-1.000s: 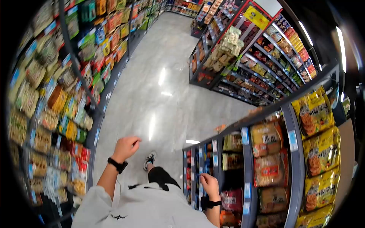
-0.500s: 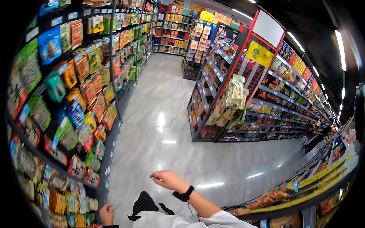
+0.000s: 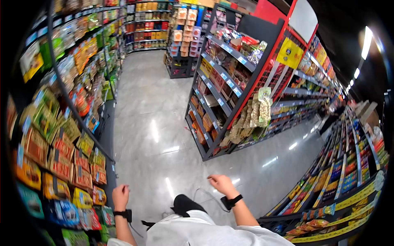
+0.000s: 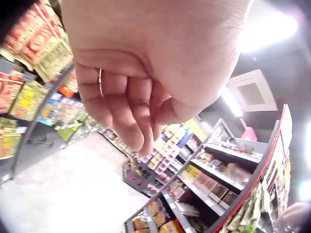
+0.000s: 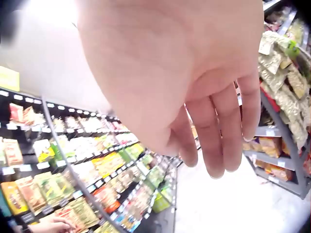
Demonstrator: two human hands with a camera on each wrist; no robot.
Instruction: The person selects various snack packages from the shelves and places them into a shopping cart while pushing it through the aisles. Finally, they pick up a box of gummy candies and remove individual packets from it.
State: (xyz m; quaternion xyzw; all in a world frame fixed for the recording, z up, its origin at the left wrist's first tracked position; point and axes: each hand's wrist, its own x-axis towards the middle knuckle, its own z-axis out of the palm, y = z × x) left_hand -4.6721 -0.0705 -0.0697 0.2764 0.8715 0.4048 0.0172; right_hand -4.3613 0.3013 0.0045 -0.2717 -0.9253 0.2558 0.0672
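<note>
The left hand (image 3: 120, 197) hangs in front of the body beside the left shelf of snack packets (image 3: 65, 162), holding nothing. Seen by the left wrist camera, its fingers (image 4: 127, 111) droop loosely and a ring circles one of them. Over the grey floor, the right hand (image 3: 223, 185) is held out, also with nothing in it. Its fingers (image 5: 214, 131) hang relaxed and slightly bent in the right wrist view. Dark bands with small devices and cables sit on both wrists.
Ahead to the right stands a shelf unit (image 3: 223, 82) with a red-edged end and hanging packets (image 3: 259, 107). The grey floor (image 3: 143, 102) runs as an aisle to stocked shelves at the back. Low shelves with yellow strips (image 3: 353, 209) line the lower right.
The view has swung, and the shelf unit ahead appears closer. The left hand shows higher up beside the left shelf, and the right hand has shifted rightwards in the picture.
</note>
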